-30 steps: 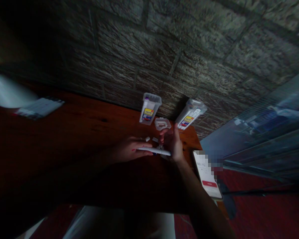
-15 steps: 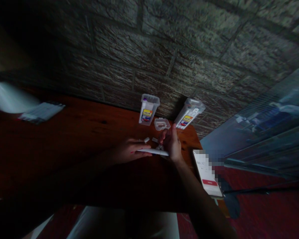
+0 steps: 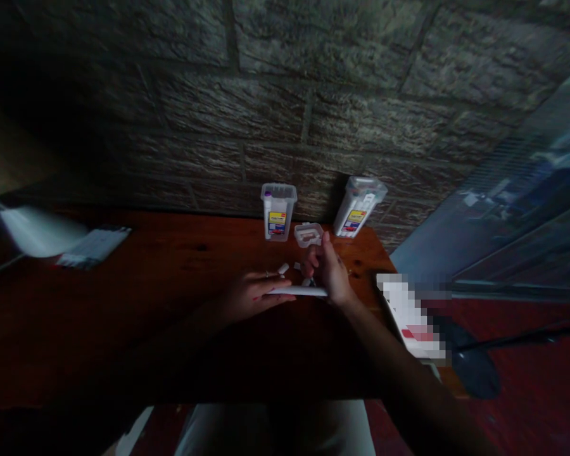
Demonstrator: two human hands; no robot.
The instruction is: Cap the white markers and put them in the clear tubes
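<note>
Clearly enough, even in this dim light, a slim white pen [image 3: 306,291] lies level over the right half of the table [image 3: 194,253], between its near and back edges. I judge it light and stiff, smooth enough to roll or slip in a loose hold; the middle of the barrel looks the surest place to grip. The left hand [image 3: 256,293] pinches its left end narrowly between thumb and fingers. Its other end meets the palm side of the right hand [image 3: 330,272], thumb raised and fingers half curled; whether those fingers close on anything, I can't tell.

Just beyond the hands are small white pieces [image 3: 284,268], too dim to name. Farther back, a shallow clear tray [image 3: 315,242], perhaps a lid, sits open with something pale in it. Beside it, by the back edge, a clear tub [image 3: 278,237] stands open, with a purple-topped pen [image 3: 268,206] inside, behind the label. Near the back right corner, a second clear tub [image 3: 346,215] looks lidded and holds several white sticks.

A phone [image 3: 399,304], partly blurred out, lies along the right edge. Toward the table's far left, a flat row of pens [image 3: 95,247] rests beside a pale lampshade [image 3: 40,231].
</note>
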